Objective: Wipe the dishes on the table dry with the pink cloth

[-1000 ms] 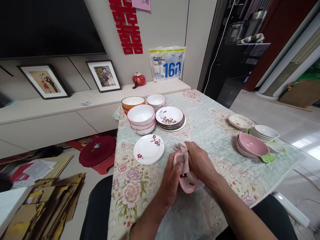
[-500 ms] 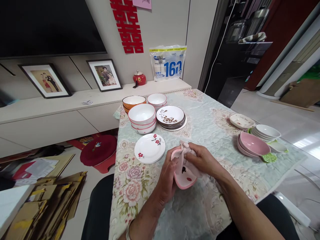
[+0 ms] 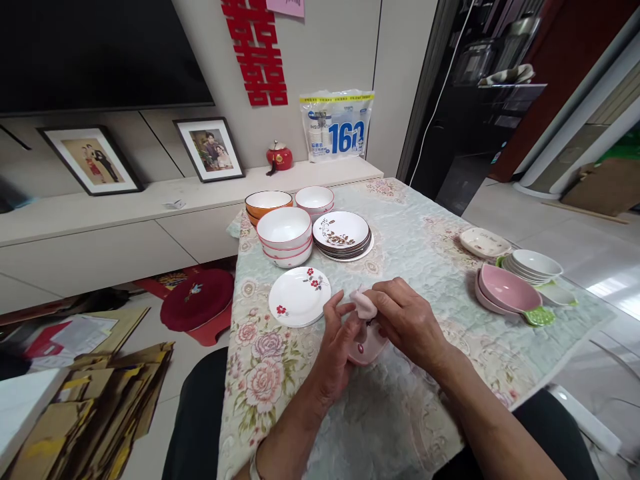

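Head view, watched from a distance. The pink dish point(image 3: 364, 353) is at the near side of the surface point(image 3: 270, 383), between the two hands; whether its base touches down I cannot tell. The left hand point(image 3: 336, 353) cradles its side, thumb inward and upper fingers spread. The right hand point(image 3: 410, 323) pinches a bunched pink cloth point(image 3: 364, 304) between thumb and fingers, at the dish's far end. Plates point(image 3: 300, 297) lie just beyond, to the left; pink leaf bowls point(image 3: 507, 288) lie well apart, to the right.

Handling (my judgement): the dish looks like glazed ceramic, stiff, fairly light, breakable, and slippery if damp. I would grip the outer wall with the thumb over the rim; the cloth is soft and will fold under any pinch.

Writing: the clear bag point(image 3: 337, 127) reads "160" in large blue figures, its brand too small for me to be sure of. Red paper characters point(image 3: 257, 57) on the wall read 囍. Script on the oval dish point(image 3: 484, 243) and the cut-off pink note point(image 3: 287, 7) I cannot read.
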A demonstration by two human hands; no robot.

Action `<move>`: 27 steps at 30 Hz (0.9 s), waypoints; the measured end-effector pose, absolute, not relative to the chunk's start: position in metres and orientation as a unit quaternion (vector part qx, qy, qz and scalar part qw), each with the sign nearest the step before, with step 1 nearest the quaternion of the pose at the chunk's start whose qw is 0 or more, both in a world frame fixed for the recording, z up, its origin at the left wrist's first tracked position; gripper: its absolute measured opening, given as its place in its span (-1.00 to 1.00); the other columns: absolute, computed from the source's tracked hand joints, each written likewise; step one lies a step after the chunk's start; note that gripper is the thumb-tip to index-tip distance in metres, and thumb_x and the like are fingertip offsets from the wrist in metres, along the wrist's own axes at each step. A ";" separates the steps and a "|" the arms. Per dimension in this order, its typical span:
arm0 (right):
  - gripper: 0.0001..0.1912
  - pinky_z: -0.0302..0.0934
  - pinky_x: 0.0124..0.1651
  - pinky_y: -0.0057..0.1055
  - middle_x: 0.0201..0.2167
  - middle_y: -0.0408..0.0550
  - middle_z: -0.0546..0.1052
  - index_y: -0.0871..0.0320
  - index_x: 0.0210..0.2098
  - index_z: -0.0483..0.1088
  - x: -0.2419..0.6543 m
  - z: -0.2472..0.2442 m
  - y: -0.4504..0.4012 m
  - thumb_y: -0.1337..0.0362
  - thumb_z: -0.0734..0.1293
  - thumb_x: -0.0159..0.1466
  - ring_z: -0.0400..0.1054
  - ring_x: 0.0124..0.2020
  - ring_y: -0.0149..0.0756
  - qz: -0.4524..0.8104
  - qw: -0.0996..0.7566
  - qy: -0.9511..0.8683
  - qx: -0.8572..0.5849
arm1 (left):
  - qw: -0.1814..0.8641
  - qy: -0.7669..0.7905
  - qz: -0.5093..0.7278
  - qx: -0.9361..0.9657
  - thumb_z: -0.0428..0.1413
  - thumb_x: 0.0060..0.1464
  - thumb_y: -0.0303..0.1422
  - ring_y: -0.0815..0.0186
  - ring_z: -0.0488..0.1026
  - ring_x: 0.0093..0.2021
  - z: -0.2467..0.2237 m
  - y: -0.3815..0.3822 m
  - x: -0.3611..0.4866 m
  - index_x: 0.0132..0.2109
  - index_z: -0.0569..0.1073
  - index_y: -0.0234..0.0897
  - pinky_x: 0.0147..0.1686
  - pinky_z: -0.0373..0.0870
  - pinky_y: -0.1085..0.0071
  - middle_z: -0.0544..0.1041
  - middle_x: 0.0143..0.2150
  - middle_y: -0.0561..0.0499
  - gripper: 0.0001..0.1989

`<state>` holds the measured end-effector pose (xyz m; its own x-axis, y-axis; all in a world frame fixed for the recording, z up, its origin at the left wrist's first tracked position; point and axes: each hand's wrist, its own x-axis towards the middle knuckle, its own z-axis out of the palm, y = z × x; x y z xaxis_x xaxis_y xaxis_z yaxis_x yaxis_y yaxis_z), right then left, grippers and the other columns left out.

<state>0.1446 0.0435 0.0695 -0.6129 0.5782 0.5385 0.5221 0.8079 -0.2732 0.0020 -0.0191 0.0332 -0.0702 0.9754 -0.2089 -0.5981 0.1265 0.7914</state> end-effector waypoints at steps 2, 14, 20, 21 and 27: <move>-0.77 0.23 -0.13 -0.29 -0.22 0.05 0.51 0.16 -0.09 0.40 0.144 0.068 0.045 0.36 0.13 0.40 0.32 -0.18 -0.19 0.061 0.311 -0.895 -0.314 | 0.628 0.385 0.623 0.265 0.16 0.14 -0.13 0.23 0.46 -0.03 0.033 -0.019 0.004 0.21 0.24 -0.17 -0.03 0.32 0.32 0.51 0.03 -0.05 -0.45; -0.72 -0.03 -0.43 -0.46 -0.52 -0.14 0.40 0.13 -0.47 0.20 0.133 0.045 0.049 0.19 0.15 0.35 0.24 -0.48 -0.36 0.267 0.177 -0.795 -0.516 | 0.546 0.415 0.701 0.194 0.06 0.20 -0.12 0.15 0.41 0.10 0.033 -0.015 0.004 0.14 0.37 -0.09 0.00 0.33 0.32 0.47 0.12 -0.02 -0.60; -0.76 0.06 -0.41 -0.47 -0.49 -0.17 0.40 0.13 -0.44 0.24 0.145 0.048 0.057 0.20 0.18 0.35 0.25 -0.45 -0.37 0.278 0.244 -0.791 -0.488 | 0.494 0.421 0.680 0.341 -0.04 0.26 -0.15 0.10 0.26 0.25 0.033 -0.017 0.003 0.15 0.41 -0.18 0.19 0.18 0.26 0.40 0.22 -0.08 -0.60; -0.77 0.08 -0.39 -0.47 -0.48 -0.15 0.39 0.14 -0.43 0.25 0.148 0.050 0.057 0.22 0.18 0.35 0.26 -0.44 -0.36 0.245 0.257 -0.803 -0.479 | 0.488 0.426 0.668 0.367 -0.01 0.25 -0.18 0.11 0.26 0.26 0.033 -0.017 0.002 0.15 0.41 -0.19 0.20 0.16 0.26 0.41 0.21 -0.08 -0.61; -0.77 0.20 -0.20 -0.37 -0.26 0.04 0.46 0.18 -0.12 0.39 0.155 0.067 0.048 0.39 0.13 0.38 0.33 -0.23 -0.23 0.023 0.270 -0.906 -0.326 | 0.498 0.468 0.575 0.449 0.12 0.09 -0.41 0.23 0.44 -0.16 0.028 -0.015 0.000 -0.03 0.49 -0.24 -0.15 0.35 0.37 0.55 -0.14 -0.01 -0.72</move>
<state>0.1553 0.0482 0.0667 -0.6413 0.6029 0.4746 0.5782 0.7863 -0.2177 0.0002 -0.0151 0.0280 -0.1002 0.9937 0.0497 -0.1522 -0.0647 0.9862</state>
